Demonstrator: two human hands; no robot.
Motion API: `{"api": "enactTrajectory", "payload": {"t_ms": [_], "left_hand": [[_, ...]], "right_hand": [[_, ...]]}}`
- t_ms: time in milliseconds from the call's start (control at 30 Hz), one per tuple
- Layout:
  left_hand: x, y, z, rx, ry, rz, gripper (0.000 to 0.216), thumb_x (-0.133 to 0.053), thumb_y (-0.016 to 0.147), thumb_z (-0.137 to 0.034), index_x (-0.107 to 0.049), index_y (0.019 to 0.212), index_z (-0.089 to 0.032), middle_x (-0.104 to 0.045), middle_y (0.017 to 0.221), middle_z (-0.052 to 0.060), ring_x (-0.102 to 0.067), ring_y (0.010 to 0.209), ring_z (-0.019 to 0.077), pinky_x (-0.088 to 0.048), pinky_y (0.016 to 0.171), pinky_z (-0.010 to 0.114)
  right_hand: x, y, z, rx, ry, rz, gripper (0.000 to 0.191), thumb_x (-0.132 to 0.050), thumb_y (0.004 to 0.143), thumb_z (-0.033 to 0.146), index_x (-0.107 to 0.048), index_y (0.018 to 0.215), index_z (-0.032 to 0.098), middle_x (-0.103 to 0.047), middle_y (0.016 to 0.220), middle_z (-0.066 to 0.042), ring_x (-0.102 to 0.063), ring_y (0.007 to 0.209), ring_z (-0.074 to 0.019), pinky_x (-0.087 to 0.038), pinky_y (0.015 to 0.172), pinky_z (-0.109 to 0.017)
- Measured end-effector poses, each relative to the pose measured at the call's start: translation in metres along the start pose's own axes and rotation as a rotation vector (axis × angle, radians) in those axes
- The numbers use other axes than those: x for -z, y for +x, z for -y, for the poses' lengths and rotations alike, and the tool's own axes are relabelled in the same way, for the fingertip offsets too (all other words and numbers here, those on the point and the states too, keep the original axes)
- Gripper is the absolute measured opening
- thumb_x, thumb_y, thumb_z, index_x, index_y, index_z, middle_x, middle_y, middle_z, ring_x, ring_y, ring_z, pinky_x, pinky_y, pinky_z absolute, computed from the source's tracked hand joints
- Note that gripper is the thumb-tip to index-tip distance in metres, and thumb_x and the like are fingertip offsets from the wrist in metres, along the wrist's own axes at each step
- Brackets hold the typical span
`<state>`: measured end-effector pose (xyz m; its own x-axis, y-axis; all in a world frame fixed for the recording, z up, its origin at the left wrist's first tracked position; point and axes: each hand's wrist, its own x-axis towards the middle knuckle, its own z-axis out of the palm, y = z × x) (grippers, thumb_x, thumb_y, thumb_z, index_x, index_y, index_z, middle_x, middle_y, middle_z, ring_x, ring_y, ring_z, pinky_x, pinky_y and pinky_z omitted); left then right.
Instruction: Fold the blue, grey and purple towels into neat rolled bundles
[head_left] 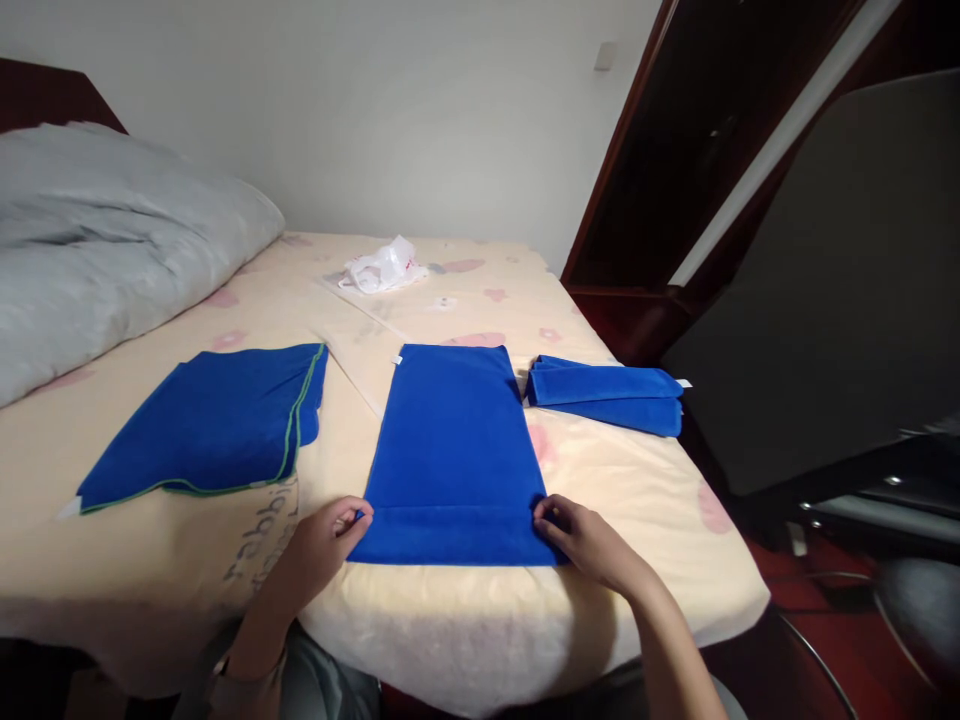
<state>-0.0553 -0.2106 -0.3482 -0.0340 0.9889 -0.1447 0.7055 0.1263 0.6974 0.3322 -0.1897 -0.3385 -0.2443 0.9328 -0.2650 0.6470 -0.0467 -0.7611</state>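
Blue cloth point(457, 430) flat at center frame, near strip apparently folded over. Your left hand point(324, 540), lower left of center, has thumb and fingertip pinched on the strip's left end; your right hand point(589, 540), lower right of center, pinches the other. Pull both ends evenly outward, align the sides, then press the crease straight.

L grip point(327, 540), R grip point(589, 538), blue cloth point(456, 440) btwn
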Motion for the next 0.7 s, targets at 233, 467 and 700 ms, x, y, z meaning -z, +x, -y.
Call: {"api": "enactTrajectory", "payload": {"t_ms": [233, 467, 700], "left_hand": [[0.022, -0.011, 0.001, -0.246, 0.066, 0.224, 0.052, -0.044, 0.078, -0.016, -0.062, 0.126, -0.028, -0.064, 0.115, 0.005, -0.063, 0.093, 0.0186, -0.052, 0.08, 0.028], [0.023, -0.004, 0.008, -0.274, 0.061, 0.148, 0.038, -0.053, 0.085, -0.03, -0.066, 0.121, -0.029, -0.063, 0.119, 0.006, -0.062, 0.108, 0.0225, -0.052, 0.094, 0.033], [0.0, 0.012, 0.006, -0.339, 0.082, -0.203, 0.028, -0.05, 0.092, -0.044, -0.068, 0.089, -0.022, -0.065, 0.109, 0.008, -0.06, 0.108, 0.0232, -0.045, 0.101, 0.035]], "right_hand": [[0.018, -0.021, -0.007, 0.033, 0.301, 0.313, 0.075, -0.071, 0.071, 0.027, -0.043, 0.141, 0.025, -0.061, 0.117, -0.006, -0.062, 0.096, -0.0225, -0.051, 0.082, -0.032], [0.014, -0.004, -0.005, 0.11, 0.188, -0.005, 0.036, -0.055, 0.091, 0.048, -0.065, 0.114, 0.023, -0.064, 0.111, -0.007, -0.061, 0.098, -0.0238, -0.051, 0.088, -0.036], [0.002, 0.015, -0.014, 0.134, 0.16, -0.277, 0.039, -0.052, 0.092, 0.055, -0.066, 0.091, 0.018, -0.065, 0.1, -0.01, -0.062, 0.091, -0.0239, -0.049, 0.083, -0.034]]}}
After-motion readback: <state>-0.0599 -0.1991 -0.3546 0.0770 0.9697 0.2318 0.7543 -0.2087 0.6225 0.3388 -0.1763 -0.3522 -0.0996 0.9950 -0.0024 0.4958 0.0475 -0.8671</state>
